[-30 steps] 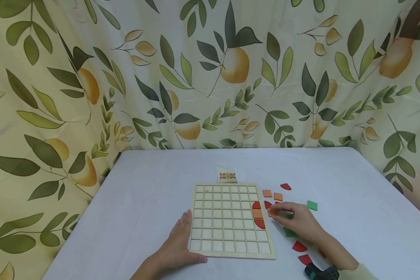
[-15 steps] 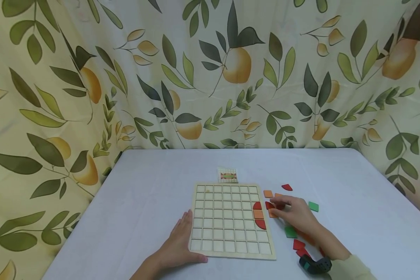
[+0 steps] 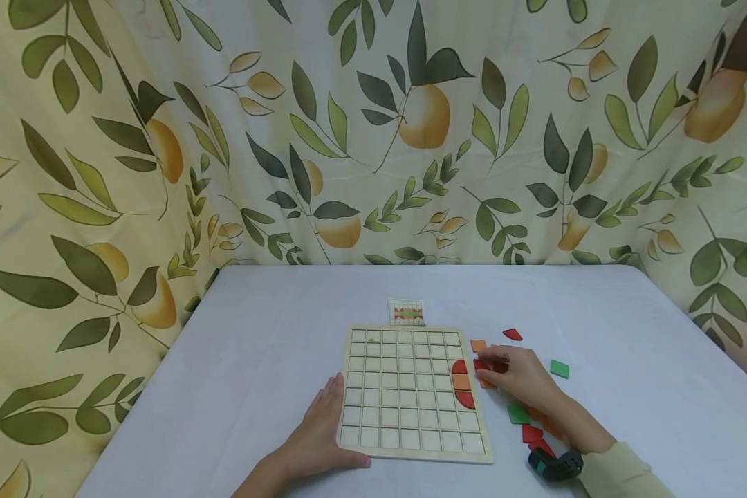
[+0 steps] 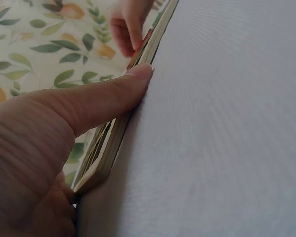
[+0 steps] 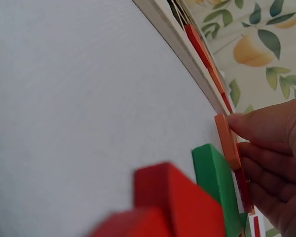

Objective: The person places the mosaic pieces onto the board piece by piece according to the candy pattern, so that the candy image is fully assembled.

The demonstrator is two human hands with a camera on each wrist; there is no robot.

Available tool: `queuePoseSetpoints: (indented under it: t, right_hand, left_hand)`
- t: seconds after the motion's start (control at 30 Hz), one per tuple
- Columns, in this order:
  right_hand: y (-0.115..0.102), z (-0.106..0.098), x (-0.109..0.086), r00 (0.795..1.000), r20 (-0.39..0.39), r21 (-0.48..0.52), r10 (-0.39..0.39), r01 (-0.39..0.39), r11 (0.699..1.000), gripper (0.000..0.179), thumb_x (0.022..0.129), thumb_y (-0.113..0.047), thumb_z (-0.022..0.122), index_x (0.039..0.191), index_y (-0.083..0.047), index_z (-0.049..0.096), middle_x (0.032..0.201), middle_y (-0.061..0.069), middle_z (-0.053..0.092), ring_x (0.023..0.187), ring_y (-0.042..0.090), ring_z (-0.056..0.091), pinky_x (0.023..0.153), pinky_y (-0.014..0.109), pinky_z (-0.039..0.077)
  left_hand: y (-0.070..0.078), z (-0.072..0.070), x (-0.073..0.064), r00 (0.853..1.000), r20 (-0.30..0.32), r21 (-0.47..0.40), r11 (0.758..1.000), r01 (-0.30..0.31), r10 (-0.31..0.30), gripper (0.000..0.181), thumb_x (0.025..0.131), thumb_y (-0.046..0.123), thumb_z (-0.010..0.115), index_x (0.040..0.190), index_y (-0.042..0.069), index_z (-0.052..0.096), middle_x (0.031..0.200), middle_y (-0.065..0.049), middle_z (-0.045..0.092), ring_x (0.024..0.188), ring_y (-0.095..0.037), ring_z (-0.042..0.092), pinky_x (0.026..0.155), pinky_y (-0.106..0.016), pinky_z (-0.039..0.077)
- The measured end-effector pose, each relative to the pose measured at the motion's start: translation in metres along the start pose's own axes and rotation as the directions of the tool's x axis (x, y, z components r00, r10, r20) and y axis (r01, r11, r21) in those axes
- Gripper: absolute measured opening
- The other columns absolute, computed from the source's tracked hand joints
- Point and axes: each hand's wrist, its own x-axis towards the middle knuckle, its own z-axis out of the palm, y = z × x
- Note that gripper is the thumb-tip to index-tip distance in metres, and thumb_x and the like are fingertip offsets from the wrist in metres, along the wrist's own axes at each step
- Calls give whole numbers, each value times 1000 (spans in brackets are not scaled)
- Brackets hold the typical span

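A pale wooden grid board (image 3: 407, 399) lies flat on the white table. Two red curved pieces (image 3: 465, 400) sit in its right column, with an orange square (image 3: 461, 382) between them. My left hand (image 3: 314, 436) rests at the near left corner, straight fingers along the side and thumb against the near edge. Right of the board, the thumb and fingers of my right hand (image 3: 526, 377) are bent around a loose red quarter-circle piece (image 3: 481, 364); I cannot tell if they pinch it. The thumb tip overlaps an orange tile (image 5: 227, 140) in the right wrist view.
Beyond the board's far edge lies a small pattern card (image 3: 407, 312). Loose pieces lie about the right hand: a green block (image 3: 519, 414), red pieces (image 3: 532, 434) near the wrist, a green square (image 3: 559, 369), an orange square (image 3: 478, 345) and a red piece (image 3: 512, 334).
The right thumb and fingers, together at the orange tile a second ago, have parted and moved slightly away to the red piece beside it. The left hand has stayed at the board's corner.
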Motion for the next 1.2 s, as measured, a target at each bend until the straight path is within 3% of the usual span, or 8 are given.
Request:
queuePoseSetpoints:
  t: [0.5,0.9,1.2]
  right_hand:
    - [-7,-4,4,997,71,7,10,-10,1000,33,76,-12,75,106,-2,67,89,-1,63,77,16,51,65,23,50]
    - [-2,-3,4,996,49,-40,-68,70,997,31,77,-14,75,105,-3,68,84,-5,62,74,13,51,64,21,49]
    - [-4,-5,5,998,25,5,-51,51,999,30,78,-14,74,105,-3,68,92,0,66,83,17,59,72,30,53]
  left_hand:
    - [1,0,1,1000,5,4,1000,10,-10,130,59,65,72,144,-7,5,150,-23,6,138,-31,2,108,-49,8]
    - [0,0,1,1000,5,11,1000,-1,1,130,60,66,72,143,-8,5,150,-23,6,138,-31,3,108,-49,8]
    - [0,1,0,1000,0,15,1000,-3,3,130,60,66,72,143,-8,6,150,-22,7,138,-31,3,108,-49,9]
